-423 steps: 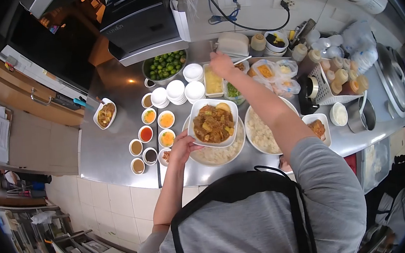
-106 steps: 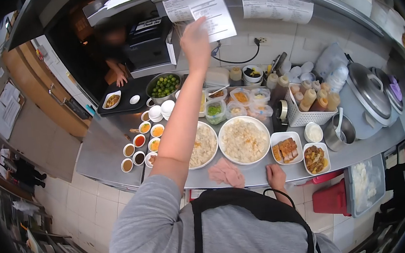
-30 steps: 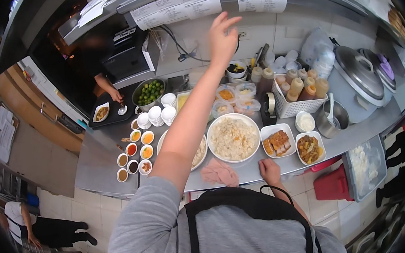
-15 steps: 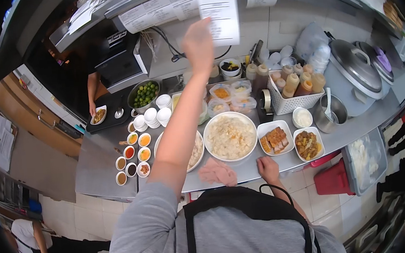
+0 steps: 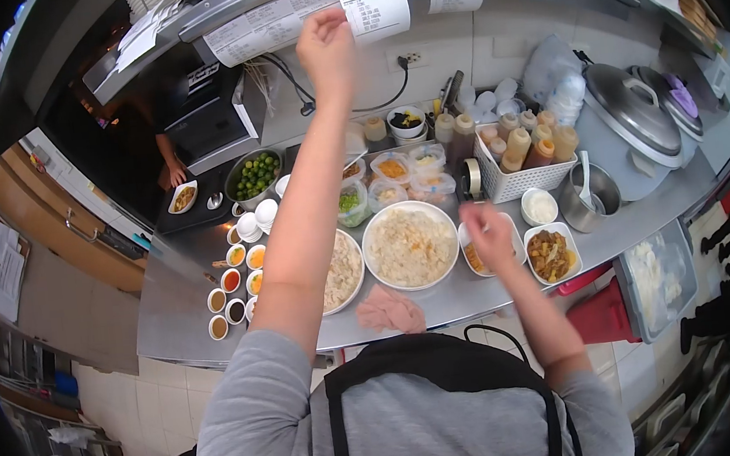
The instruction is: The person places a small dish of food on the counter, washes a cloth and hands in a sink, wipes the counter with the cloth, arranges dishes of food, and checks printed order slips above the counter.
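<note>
My left hand (image 5: 328, 51) is raised to the metal rail, its fingers loosely bent and apart at the left edge of a printed order slip (image 5: 377, 7). Nothing shows between those fingers. The slip hangs from the rail, overlapping the paper beside it. My right hand (image 5: 490, 235), slightly blurred, hovers over a white dish of sliced roast meat (image 5: 471, 257) and covers most of it. Its fingers look curled in, with no object visible in them. Right of that hand stand a bowl of stew (image 5: 552, 254) and a small bowl of white food (image 5: 540, 207).
Two big bowls of rice (image 5: 411, 245) and a pink cloth (image 5: 389, 308) lie before me. Sauce cups (image 5: 231, 280) stand left, sauce bottles in a white basket (image 5: 536, 178) right. Another person's hand (image 5: 176, 172) is near a dish (image 5: 183, 198) at the far left.
The order slip, earlier held up in front of the rail, now hangs among the others. My left hand has shifted up and left. My right hand has risen from the counter edge over the meat dish.
</note>
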### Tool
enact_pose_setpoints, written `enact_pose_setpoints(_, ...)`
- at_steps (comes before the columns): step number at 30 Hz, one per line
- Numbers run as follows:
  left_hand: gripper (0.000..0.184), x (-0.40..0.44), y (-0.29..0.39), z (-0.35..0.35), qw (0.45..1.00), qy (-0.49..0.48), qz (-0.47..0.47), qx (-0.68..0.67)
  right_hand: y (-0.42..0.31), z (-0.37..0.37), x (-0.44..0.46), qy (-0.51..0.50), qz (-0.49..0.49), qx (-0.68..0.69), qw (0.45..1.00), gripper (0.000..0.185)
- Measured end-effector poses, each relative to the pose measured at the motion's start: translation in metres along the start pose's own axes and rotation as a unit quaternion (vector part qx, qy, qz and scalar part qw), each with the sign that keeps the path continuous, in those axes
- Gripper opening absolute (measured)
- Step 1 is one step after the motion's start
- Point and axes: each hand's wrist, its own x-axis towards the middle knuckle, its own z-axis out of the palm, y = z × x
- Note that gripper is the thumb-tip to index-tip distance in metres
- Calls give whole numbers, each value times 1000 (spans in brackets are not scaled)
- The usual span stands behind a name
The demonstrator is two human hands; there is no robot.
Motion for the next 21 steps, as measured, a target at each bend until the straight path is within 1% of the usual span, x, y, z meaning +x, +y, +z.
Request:
enact_pose_setpoints(1, 20, -1, -1, -4, 998, 4, -46, -33, -15, -10, 36, 7, 15, -15, 1000, 8)
enact_pose_setpoints(2, 18, -3, 3, -6, 998, -1, -60, -10, -28, -15, 77, 77, -69, -29, 994, 9)
enact_pose_setpoints(3, 18, -4, 6, -6, 998, -1, -60, -10, -21, -22, 110, 102, -55, -61, 991, 10)
enact_pose_setpoints(4, 17, -6, 9, -5, 996, 3, -83, -16, -17, -24, 148, 129, -26, 45, 990, 15)
enact_pose_setpoints(5, 17, -7, 11, -4, 994, 8, -106, -21, -14, -28, 182, 141, -2, 83, 987, 19)
enact_pose_setpoints(6, 17, -7, 12, -4, 994, 7, -107, -23, -19, -34, 215, 146, -61, 19, 987, 23)
enact_pose_setpoints(8, 19, -5, 11, -5, 992, -9, -126, 8, -13, -37, 262, 175, -149, -131, 964, 21)
enact_pose_setpoints(9, 19, -4, 8, -5, 992, -10, -126, 8, -8, -35, 279, 176, -149, -131, 964, 21)
enact_pose_setpoints(11, 20, -4, 1, -5, 992, 1, -125, -22, -7, -33, 300, 83, -115, 17, 990, 19)
enact_pose_setpoints(12, 20, -4, -2, -6, 992, -1, -125, -21, -4, -33, 300, 85, -115, 18, 990, 19)
enact_pose_setpoints(14, 20, -5, -2, -7, 991, -20, -136, -5, -10, -31, 295, 64, -25, 127, 989, 19)
enact_pose_setpoints(15, 20, -5, -2, -7, 991, -21, -135, -5, -12, -29, 289, 66, -25, 127, 989, 19)
enact_pose_setpoints(16, 20, -7, -2, -7, 990, -19, -142, -14, -17, -27, 278, 62, 32, 251, 965, 21)
enact_pose_setpoints(17, 21, -8, -2, -7, 989, -16, -148, -24, -22, -25, 269, 57, 88, 371, 923, 24)
enact_pose_setpoints(18, 21, -8, -2, -6, 989, -16, -148, -25, -24, -21, 262, 57, 87, 370, 923, 24)
enact_pose_setpoints(20, 22, -9, -4, -8, 987, -16, -155, -40, -24, -12, 250, 8, 93, 378, 921, 26)
enact_pose_setpoints(21, 22, -10, -5, -8, 987, -15, -156, -40, -25, -9, 251, 8, 93, 377, 921, 26)
